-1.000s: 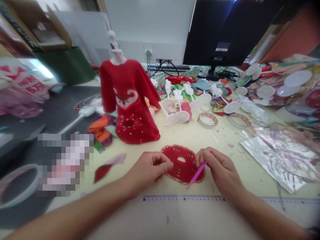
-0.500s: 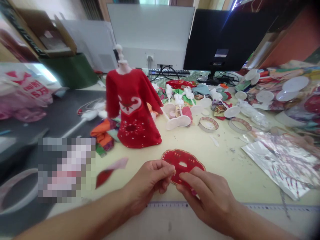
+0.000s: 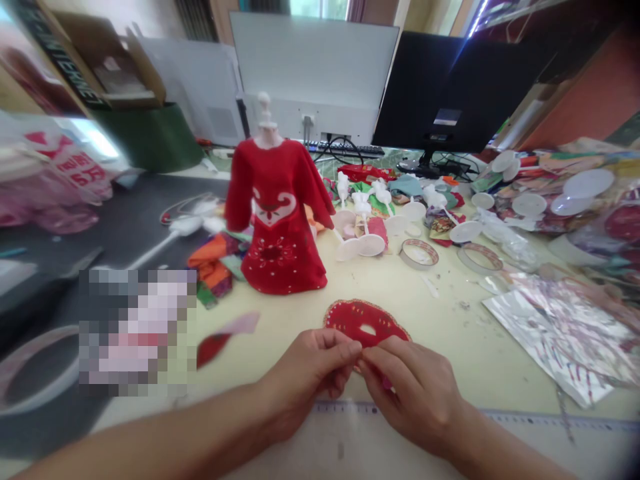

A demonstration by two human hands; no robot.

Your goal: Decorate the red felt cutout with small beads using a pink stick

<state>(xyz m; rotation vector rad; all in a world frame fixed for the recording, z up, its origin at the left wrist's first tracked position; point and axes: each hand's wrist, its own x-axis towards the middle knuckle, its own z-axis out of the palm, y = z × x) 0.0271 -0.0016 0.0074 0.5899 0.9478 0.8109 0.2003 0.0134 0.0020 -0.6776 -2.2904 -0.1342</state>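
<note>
A flat red fabric collar piece [image 3: 363,321] with gold trim and a small hole lies on the cream table [image 3: 440,333] in front of me. My left hand [image 3: 313,373] pinches its near edge between thumb and fingertips. My right hand [image 3: 407,390] meets it fingertip to fingertip at the same edge, fingers closed, with a bit of a pink tool [image 3: 386,383] showing under the fingers. Behind the piece stands a small mannequin in a red dress [image 3: 277,217].
A ruler [image 3: 525,419] runs along the near table edge. White doll stands [image 3: 360,243], tape rolls [image 3: 419,253], fabric scraps [image 3: 213,267] and a silvery foil sheet [image 3: 560,330] crowd the table. A red scrap [image 3: 213,347] lies left. A black monitor [image 3: 450,87] stands behind.
My right hand has moved left over the near edge of the red piece to meet my left hand. The pink tool, plainly visible before, is now mostly hidden under the fingers.
</note>
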